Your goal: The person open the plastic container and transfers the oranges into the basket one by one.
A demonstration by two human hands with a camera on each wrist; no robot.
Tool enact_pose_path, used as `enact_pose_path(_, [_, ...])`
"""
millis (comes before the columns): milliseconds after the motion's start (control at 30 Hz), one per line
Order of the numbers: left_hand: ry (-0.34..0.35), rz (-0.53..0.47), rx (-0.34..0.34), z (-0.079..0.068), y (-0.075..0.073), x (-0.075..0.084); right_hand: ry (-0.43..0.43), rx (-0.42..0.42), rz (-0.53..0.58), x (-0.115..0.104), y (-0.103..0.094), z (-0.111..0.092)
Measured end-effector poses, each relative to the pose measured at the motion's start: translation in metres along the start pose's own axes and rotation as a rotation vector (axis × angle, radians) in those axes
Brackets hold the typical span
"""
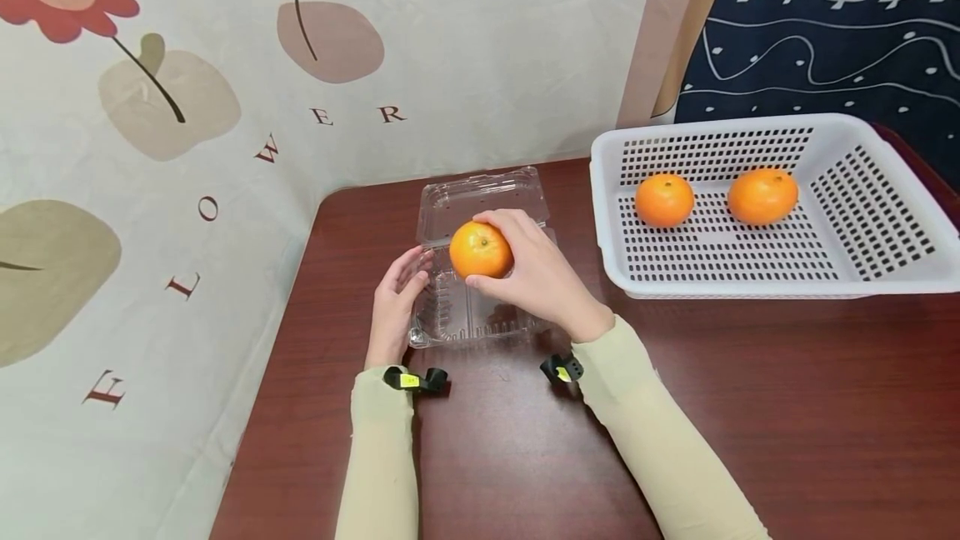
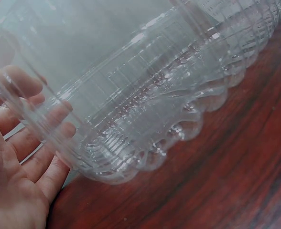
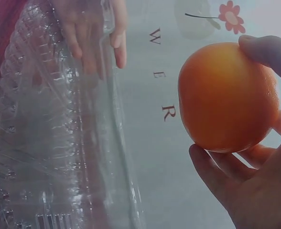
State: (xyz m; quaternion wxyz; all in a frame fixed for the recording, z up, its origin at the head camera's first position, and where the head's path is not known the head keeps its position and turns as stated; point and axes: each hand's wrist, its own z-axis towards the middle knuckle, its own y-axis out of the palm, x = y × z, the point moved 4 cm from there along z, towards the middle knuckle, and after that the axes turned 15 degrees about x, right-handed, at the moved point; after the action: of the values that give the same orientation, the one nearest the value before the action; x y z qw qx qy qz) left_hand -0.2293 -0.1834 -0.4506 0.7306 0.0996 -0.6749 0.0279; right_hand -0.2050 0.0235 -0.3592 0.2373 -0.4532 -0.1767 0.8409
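Observation:
My right hand [image 1: 536, 273] grips an orange [image 1: 480, 250] between thumb and fingers, above a clear plastic clamshell container [image 1: 468, 332]. In the right wrist view the orange [image 3: 226, 98] hangs clear of the container's wall [image 3: 40, 124]. At the container's left side, my left hand [image 1: 396, 298] holds its edge, thumb near the rim. The left wrist view shows the left hand's fingers [image 2: 37, 152] curved at the container's corner, partly seen through the plastic. The lid [image 1: 480, 190] lies folded back toward the wall.
A white perforated basket [image 1: 742, 290] stands to the right, with two oranges [image 1: 664, 200] inside. Behind the brown wooden table [image 1: 487, 457] hangs a pale cloth [image 1: 480, 40] with flower prints and letters. Dark tree-patterned fabric [image 1: 825, 48] is at the back right.

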Motion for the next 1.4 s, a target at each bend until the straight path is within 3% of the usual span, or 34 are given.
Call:
enact_pose_path(500, [0.011, -0.027, 0.019, 0.008, -0.005, -0.018, -0.031, 0.041, -0.003, -0.005, -0.011, 0.002])
enact_pose_path(1067, [0.023, -0.038, 0.013, 0.009, -0.006, -0.017, -0.029, 0.085, 0.008, -0.006, -0.025, 0.005])
enact_pose_path(1400, [0.025, -0.037, 0.018, 0.008, -0.005, -0.017, 0.016, 0.105, 0.034, -0.003, -0.033, 0.005])
